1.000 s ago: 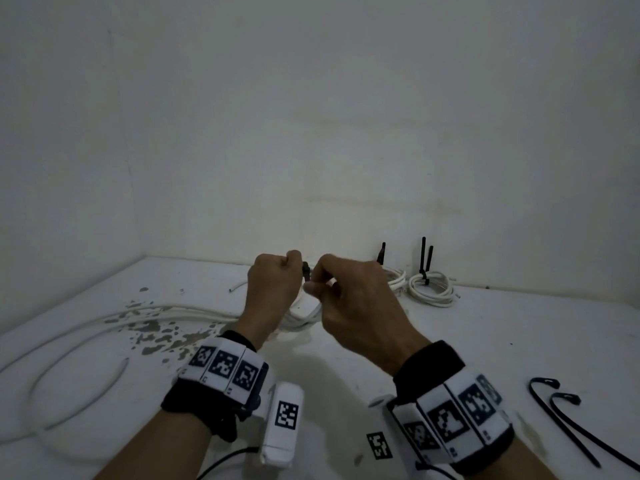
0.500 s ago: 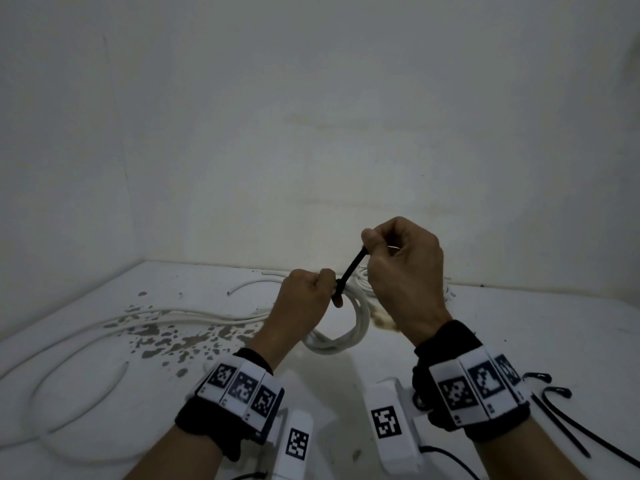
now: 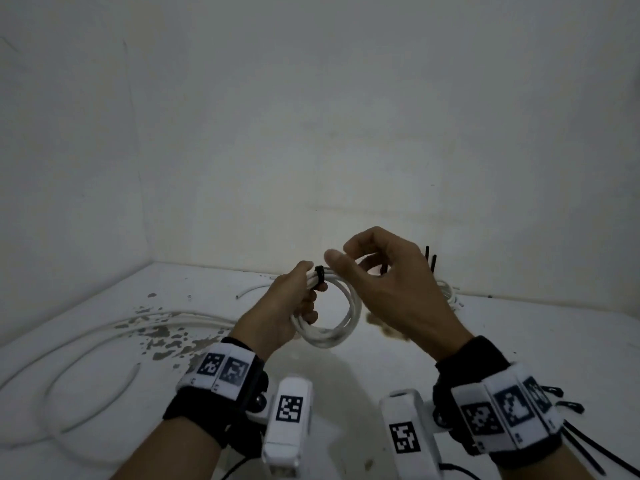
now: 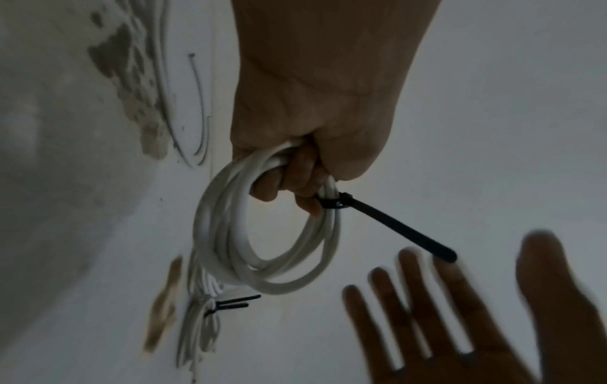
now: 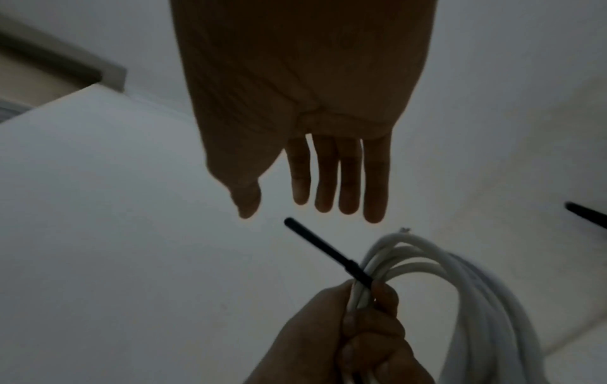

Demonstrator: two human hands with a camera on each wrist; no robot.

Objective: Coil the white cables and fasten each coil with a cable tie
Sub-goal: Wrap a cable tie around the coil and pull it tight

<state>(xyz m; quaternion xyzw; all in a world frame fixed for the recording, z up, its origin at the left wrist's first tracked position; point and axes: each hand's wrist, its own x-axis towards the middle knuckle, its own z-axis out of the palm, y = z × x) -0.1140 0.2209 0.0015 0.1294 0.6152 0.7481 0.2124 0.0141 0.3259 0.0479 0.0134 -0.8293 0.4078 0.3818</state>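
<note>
1. I count one coil (image 3: 329, 313) gripped in my left hand (image 3: 284, 310), one cable tie (image 4: 391, 223) cinched round it, tail free.
2. My right hand (image 3: 391, 289) hovers at three o'clock, fingers (image 5: 348, 176) loosely spread, holding nothing.
3. Behind it sit perhaps two tied coils (image 4: 200, 319), mostly hidden.
4. Two spare ties (image 3: 568, 407) lie at five o'clock, cut off.
</note>
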